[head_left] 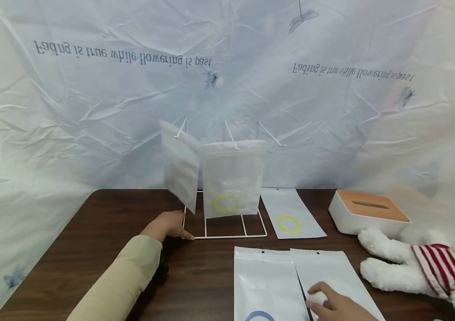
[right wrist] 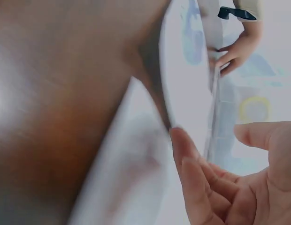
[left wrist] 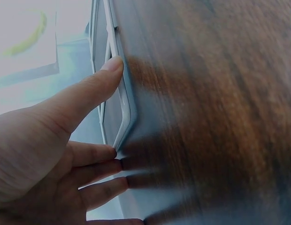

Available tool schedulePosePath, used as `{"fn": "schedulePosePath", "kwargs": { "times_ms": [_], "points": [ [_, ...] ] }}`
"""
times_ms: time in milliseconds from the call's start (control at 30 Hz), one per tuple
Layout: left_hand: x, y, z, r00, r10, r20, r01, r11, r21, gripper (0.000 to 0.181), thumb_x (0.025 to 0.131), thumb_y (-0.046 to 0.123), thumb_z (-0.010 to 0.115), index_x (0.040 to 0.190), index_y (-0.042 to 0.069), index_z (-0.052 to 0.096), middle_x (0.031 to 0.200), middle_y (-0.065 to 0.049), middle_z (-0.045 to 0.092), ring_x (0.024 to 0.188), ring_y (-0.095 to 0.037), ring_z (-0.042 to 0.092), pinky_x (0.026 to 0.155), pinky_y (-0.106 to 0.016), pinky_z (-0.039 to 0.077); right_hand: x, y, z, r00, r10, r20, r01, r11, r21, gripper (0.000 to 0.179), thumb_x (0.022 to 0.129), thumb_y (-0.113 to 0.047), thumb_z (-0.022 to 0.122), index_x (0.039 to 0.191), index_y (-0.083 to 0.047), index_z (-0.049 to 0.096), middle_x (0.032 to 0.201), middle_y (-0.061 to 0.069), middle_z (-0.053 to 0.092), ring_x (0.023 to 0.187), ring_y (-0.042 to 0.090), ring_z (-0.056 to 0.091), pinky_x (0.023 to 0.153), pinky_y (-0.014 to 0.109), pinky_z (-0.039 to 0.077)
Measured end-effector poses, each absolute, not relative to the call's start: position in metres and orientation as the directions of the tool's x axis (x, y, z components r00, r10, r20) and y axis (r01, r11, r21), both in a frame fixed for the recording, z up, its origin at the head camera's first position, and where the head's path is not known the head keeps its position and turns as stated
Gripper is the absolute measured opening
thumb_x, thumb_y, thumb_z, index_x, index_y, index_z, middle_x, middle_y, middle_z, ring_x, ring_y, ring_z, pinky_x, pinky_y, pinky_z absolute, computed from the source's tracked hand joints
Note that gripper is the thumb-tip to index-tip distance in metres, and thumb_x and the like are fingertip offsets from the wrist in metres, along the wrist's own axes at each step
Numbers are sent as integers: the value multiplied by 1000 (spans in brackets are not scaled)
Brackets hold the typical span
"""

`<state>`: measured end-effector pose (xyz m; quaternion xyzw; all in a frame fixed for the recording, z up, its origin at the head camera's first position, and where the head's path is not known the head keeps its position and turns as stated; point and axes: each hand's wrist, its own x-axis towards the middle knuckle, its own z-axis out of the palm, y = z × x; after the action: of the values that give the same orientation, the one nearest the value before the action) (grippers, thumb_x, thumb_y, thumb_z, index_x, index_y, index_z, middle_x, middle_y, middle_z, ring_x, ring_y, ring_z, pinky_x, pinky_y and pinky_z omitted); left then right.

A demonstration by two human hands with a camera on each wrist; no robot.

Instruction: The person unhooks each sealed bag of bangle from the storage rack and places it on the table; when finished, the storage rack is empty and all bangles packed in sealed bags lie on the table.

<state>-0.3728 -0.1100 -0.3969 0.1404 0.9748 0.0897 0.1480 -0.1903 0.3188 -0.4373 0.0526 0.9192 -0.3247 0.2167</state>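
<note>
My left hand holds the front left corner of a white wire rack. In the left wrist view its thumb lies on the front wire and a fingertip meets the corner. Two white zip bags hang on the rack's hooks: the left bag turned sideways, the middle bag showing a yellow ring. My right hand is over two flat bags near the front, fingers parted from the thumb and nothing held. The left flat bag shows a blue ring; my hand partly covers the right flat bag.
Another white bag with a yellow ring lies right of the rack. A third hook sticks out on the right. At the table's right are a tissue box with a wooden lid and a white plush toy. A printed cloth hangs behind.
</note>
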Motion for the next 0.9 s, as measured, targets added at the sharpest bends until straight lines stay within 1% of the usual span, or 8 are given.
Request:
{"fn": "schedulePosePath", "kwargs": {
  "times_ms": [100,200,267,333,433,567,667,900],
  "points": [
    [-374,-112,-395,-916,294,-273,245,949,198,93,82,51,78,146,-7,43,149,-27,42,137,-42,40,110,-53,35,-194,287,-390,-949,-45,-313,126,854,-505,45,95,-47,62,126,-15,55,81,-1,64,70,16,61,63,37,49],
    [-374,-114,-393,-917,289,-274,242,951,191,91,81,51,78,145,-5,45,147,-25,46,135,-42,43,108,-53,37,-205,260,-354,-987,-87,-134,-6,858,-514,48,95,-45,64,132,-16,54,104,0,68,90,20,66,73,42,53],
    [-373,-114,-391,-919,282,-275,232,952,202,93,80,50,80,148,-2,43,146,-24,46,133,-42,44,107,-54,39,-219,251,-342,-991,-132,-27,-96,833,-545,52,96,-46,63,136,-14,52,121,7,65,108,27,64,83,47,53],
    [-373,-114,-389,-921,274,-275,220,952,213,95,79,49,81,150,1,41,147,-23,46,133,-43,44,106,-55,39,-237,243,-336,-986,-160,44,-156,799,-580,56,98,-45,61,141,-12,48,135,15,57,124,37,56,93,54,49],
    [-371,-112,-386,-923,265,-278,204,952,230,95,78,48,82,151,3,40,148,-23,45,134,-44,42,107,-56,38,-265,230,-329,-984,-148,99,-177,758,-628,62,100,-40,59,149,-9,37,146,23,45,135,44,42,101,61,41],
    [-369,-112,-386,-924,269,-273,207,950,233,90,79,48,82,148,4,45,146,-21,47,135,-43,42,108,-56,37,-299,215,-327,-986,-81,143,-156,737,-657,74,100,-33,60,156,-6,20,155,26,32,141,46,30,106,64,33],
    [-369,-112,-389,-925,273,-264,210,947,244,88,79,47,83,147,4,47,146,-21,48,135,-44,41,107,-57,37,-319,208,-331,-988,-38,150,-132,717,-684,81,100,-30,62,158,-7,11,157,25,27,141,47,29,107,64,32],
    [-370,-116,-391,-933,263,-248,196,944,264,89,77,46,84,147,5,47,147,-21,47,135,-44,42,106,-57,39,-342,197,-347,-988,0,156,-115,678,-726,86,96,-30,67,159,-12,11,150,23,41,131,45,44,102,61,40]
  ]
}}
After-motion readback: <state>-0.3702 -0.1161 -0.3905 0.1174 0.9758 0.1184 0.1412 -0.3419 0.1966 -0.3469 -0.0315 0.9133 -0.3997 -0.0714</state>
